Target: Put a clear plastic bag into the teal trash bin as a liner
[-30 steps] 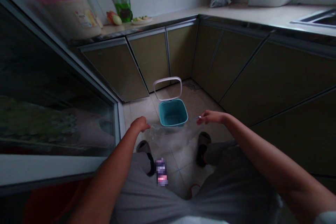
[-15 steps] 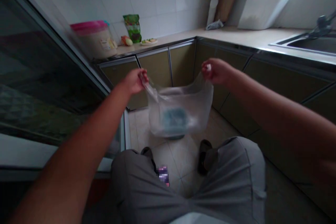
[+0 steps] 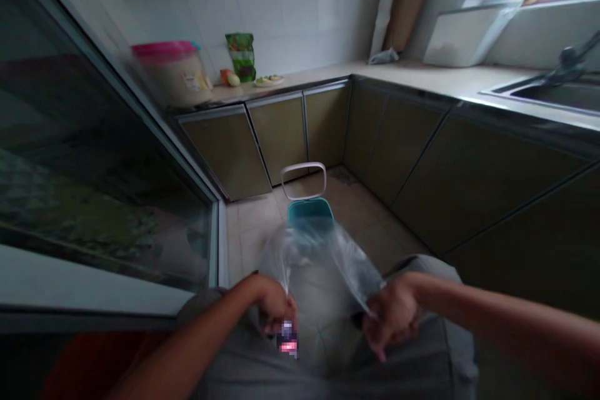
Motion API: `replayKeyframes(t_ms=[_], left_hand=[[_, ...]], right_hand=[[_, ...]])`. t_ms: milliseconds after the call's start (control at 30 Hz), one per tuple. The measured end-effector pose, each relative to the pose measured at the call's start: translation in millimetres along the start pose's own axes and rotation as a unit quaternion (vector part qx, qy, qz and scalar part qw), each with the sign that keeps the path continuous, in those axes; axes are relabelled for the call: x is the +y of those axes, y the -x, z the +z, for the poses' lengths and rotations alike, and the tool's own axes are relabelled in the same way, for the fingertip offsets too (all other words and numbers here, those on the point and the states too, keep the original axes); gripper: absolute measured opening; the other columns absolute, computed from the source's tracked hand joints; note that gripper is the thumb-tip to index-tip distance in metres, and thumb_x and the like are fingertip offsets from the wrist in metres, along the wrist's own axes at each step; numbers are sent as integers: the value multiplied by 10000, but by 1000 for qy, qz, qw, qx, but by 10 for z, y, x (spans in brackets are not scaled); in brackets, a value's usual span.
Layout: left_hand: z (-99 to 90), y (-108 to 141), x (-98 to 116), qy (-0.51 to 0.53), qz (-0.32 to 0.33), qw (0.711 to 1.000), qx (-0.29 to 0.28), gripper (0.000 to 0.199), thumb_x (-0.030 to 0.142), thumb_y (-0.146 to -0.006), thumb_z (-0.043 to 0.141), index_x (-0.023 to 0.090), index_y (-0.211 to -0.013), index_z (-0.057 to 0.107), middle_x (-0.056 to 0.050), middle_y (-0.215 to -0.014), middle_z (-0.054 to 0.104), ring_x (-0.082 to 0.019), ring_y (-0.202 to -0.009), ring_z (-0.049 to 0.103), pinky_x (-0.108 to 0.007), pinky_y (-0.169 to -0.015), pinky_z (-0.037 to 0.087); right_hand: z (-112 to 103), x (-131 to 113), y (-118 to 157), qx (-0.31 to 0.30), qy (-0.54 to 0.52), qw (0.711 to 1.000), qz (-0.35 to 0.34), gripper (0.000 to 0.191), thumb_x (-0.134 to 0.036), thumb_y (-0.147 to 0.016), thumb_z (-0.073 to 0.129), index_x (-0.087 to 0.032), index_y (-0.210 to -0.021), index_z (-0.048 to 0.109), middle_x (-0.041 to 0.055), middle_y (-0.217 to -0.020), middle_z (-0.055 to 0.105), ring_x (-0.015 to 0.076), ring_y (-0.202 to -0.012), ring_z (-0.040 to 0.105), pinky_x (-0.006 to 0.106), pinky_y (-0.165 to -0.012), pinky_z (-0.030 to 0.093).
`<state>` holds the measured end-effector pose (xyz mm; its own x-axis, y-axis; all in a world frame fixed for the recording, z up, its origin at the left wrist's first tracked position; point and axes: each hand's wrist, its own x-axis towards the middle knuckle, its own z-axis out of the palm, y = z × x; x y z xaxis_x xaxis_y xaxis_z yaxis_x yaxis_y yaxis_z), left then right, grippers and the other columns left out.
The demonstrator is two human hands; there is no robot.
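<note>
A clear plastic bag (image 3: 312,256) is stretched between my two hands, low in front of my knees. My left hand (image 3: 276,306) is closed on one side of its edge, and my right hand (image 3: 394,315) grips the other side. Beyond the bag a teal trash bin (image 3: 310,207) stands on the floor, its lower part seen only through the film. The bin's pale rim frame (image 3: 304,166) is tipped up at its far side. Whether the bag touches the bin I cannot tell.
Cabinets (image 3: 281,137) run along the back and right under a counter (image 3: 323,75). On it stand a pink-lidded tub (image 3: 173,75), a green packet (image 3: 241,57) and a small plate (image 3: 269,81). A sink (image 3: 557,90) is at right, a glass door (image 3: 117,169) at left.
Both hands have come down and back toward my knees, bringing the bag's held edge along. The teal bin and its raised frame, mostly behind the bag before, now show.
</note>
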<state>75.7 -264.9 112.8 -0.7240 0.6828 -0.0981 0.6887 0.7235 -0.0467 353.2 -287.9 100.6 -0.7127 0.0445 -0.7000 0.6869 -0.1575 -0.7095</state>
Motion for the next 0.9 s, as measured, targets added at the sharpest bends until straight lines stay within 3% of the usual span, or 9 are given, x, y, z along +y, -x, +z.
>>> replayKeyframes(t_ms=[33,67,100,167,200,333,533,700,900], left_hand=[[137,-60,13,6,74,985,-154,345,447,-973,624,121,-976,736,-57,-780,650,-218,-784,655,-311,-628,580],[231,-161,23,39,176,926,-332,218,369,-870,729,160,-930,748,-36,-731,628,-205,-635,610,-256,-474,487],[287,-294,29,85,277,827,-481,145,303,-812,753,181,-889,750,5,-690,598,-143,-471,515,-246,-446,436],[307,-604,41,181,409,673,-590,309,481,-797,776,183,-878,779,20,-595,532,-112,-501,428,-203,-465,338],[281,-756,54,241,443,668,-548,378,542,-775,776,181,-887,785,22,-601,531,-105,-515,403,-203,-475,311],[72,-1169,173,344,470,765,-274,361,441,-765,746,139,-959,790,-6,-682,616,-116,-584,441,-223,-538,316],[-165,-1258,283,199,469,860,-4,529,256,-819,670,211,-1345,712,-13,-699,657,-174,-659,593,-254,-612,376],[-230,-1115,313,48,433,899,45,795,248,-837,688,322,-1589,442,-70,-1006,780,-270,-940,721,-300,-723,466],[-140,-1043,326,-68,430,900,-5,1112,289,-764,797,321,-1676,160,-144,-1251,743,-344,-1112,708,-351,-830,500]], right_hand=[[-70,123,-90,-46,-33,998,12,309,-480,-914,718,-173,-910,678,-65,-584,454,80,-441,388,198,-387,376],[-178,218,-128,-60,-73,996,4,340,-516,-881,729,-183,-896,662,-91,-536,357,70,-407,293,188,-347,306],[-306,284,-124,-42,-113,992,-21,370,-545,-857,733,-191,-923,648,-103,-529,314,66,-404,255,181,-338,276],[-572,319,-27,68,-164,979,-100,420,-561,-838,736,-194,-1000,615,-105,-564,340,60,-434,277,168,-364,277],[-694,288,46,116,-172,970,-125,431,-560,-833,740,-192,-1010,602,-100,-585,357,59,-452,288,166,-375,259],[-1043,-28,364,272,-149,935,-170,444,-535,-810,775,-185,-1013,591,-70,-668,426,55,-516,321,177,-424,215],[-1369,-374,608,412,-96,883,-205,452,-485,-786,796,-199,-1080,607,-64,-667,431,69,-526,327,200,-444,212],[-1547,-431,599,431,-103,874,-200,448,-436,-815,775,-215,-1164,601,-66,-650,430,72,-512,320,203,-447,206],[-1639,-349,486,439,-114,881,-136,525,-402,-863,734,-265,-1338,558,-64,-658,443,66,-484,324,191,-421,195]])
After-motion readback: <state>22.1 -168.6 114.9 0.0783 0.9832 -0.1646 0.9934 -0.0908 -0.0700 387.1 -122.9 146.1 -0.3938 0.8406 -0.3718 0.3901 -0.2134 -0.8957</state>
